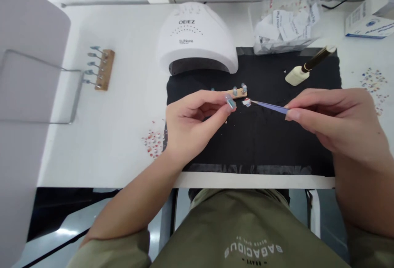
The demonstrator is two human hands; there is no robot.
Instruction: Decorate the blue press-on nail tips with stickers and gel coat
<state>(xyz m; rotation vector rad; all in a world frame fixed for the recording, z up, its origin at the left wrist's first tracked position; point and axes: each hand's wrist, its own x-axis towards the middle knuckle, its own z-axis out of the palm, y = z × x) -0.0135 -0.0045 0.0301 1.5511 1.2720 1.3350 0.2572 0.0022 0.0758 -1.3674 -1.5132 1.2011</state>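
My left hand (pixel 193 124) is closed, pinching a shiny blue-green false nail (pixel 230 102) between thumb and forefinger. Just behind those fingertips lies a wooden nail stand (pixel 242 93) with small pale-blue false nails (pixel 235 90) on it, partly hidden by the hand. My right hand (pixel 332 120) grips purple tweezers (pixel 272 107) that point left. Their tip meets a small white charm with red on it (pixel 246 102), close to the false nail; whether the tips grip the charm, I cannot tell.
A black cloth (pixel 264 145) covers the middle of the white table. On it stand a white nail lamp (pixel 198 38) and a cream polish bottle (pixel 297 76). A bag of pads (pixel 283 26), a second nail stand (pixel 105 70) and scattered rhinestones (pixel 154 143) lie around.
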